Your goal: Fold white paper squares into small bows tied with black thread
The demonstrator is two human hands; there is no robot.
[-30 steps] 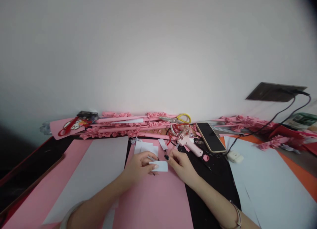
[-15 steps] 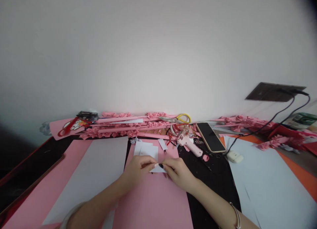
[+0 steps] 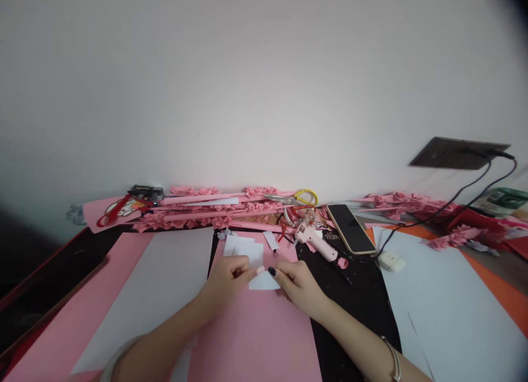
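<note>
Low in the middle of the head view, a small piece of white paper [image 3: 264, 282] lies between my two hands. My left hand [image 3: 226, 282] pinches its left side, the pale-nailed thumb on top. On the right side, my right hand [image 3: 300, 288] is closed on the same piece, its dark-nailed thumb uppermost. The fingers beneath the paper are mostly hidden. Just beyond are several white paper squares [image 3: 252, 251], overlapping one another. Under everything lies a large pink sheet [image 3: 256, 338].
Behind my hands, pink paper flower stems [image 3: 193, 219] are piled against the wall with yellow-handled scissors [image 3: 304, 197]. A glue gun [image 3: 317, 243], phone [image 3: 352, 229] and white case [image 3: 391, 261] sit to the right. Large white sheets [image 3: 449, 299] flank the work; cables [image 3: 447, 206] run to a wall socket [image 3: 460, 153].
My thumbs have moved slightly apart along the white paper, and more of the piece shows between my hands. Everything else on the table has stayed in place.
</note>
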